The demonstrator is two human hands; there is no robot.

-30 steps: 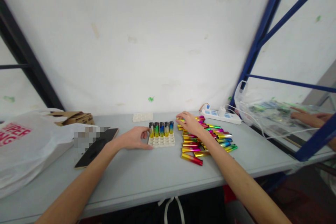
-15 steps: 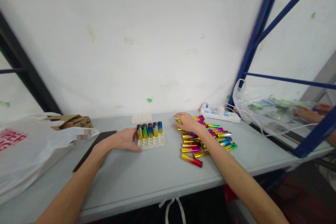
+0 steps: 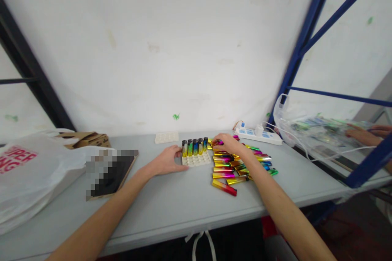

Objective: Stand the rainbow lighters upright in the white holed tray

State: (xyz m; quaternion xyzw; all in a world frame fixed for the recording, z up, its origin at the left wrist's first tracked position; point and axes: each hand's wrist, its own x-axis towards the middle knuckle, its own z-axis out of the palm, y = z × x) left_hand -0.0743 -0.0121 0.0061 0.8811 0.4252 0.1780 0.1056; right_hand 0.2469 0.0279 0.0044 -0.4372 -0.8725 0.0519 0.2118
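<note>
My left hand (image 3: 168, 160) grips the left side of a white tray with rows of holes (image 3: 200, 160), thumb in front and fingers behind. A row of upright lighters (image 3: 195, 147), shiny yellow, green and blue with dark tops, stands along the tray's back. At the left part of a loose pile of metallic-coloured lighters (image 3: 223, 169), my right hand (image 3: 227, 143) has its fingers curled round a lighter with some magenta showing; the fingers partly hide it. A yellow-and-red lighter (image 3: 224, 187) lies at the pile's front.
Behind the tray lies a second white tray (image 3: 167, 137) by the wall. A power strip (image 3: 259, 135) with cables is at the back right. On the left are a dark flat device (image 3: 118, 173), a white plastic bag (image 3: 36, 179) and cardboard (image 3: 88, 139). Another person's hands (image 3: 361, 133) show beyond the blue frame (image 3: 295, 55).
My left hand has slid the tray with its lighters right, close to the pile. My right hand has shifted slightly right, and its fingers have drawn in over the lighters.
</note>
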